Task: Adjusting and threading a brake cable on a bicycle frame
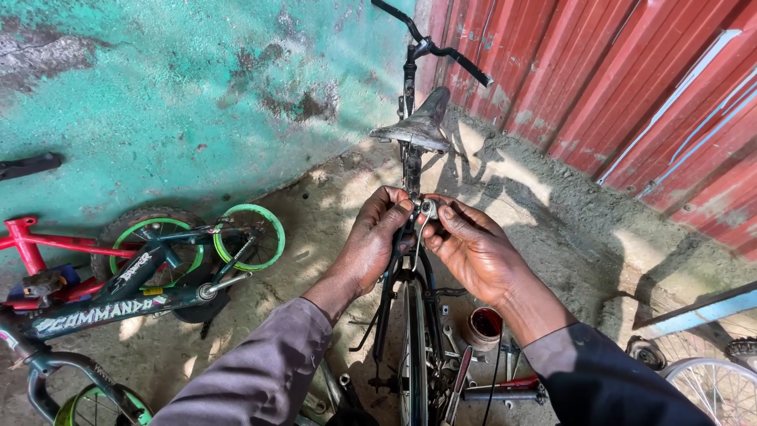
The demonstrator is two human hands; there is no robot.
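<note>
Brake parts (426, 210) at the rear of a black bicycle (412, 331) sit between two bare hands, just below the worn saddle (421, 123) and above the rear wheel (411, 347). The left hand (377, 237) closes its grip around the frame tube and the thin metal arm there, fingertips pinching near the small round silver fitting; the right hand (471, 246) pinches the same fitting from the other side with thumb and forefinger. The fitting looks not yet seated, so the job appears mid-way, with tightening likely left to do; how firmly it is fixed cannot be told. On the dirt floor (552, 237) beneath lie loose tools (505, 385) and a small red tin (483, 325), close by the wheel. To the left, well apart, a child's bike with green rims (158, 268) lies against a turquoise wall (173, 87). A red corrugated fence (631, 87) stands to the right, another wheel (714, 386) at the lower corner.
</note>
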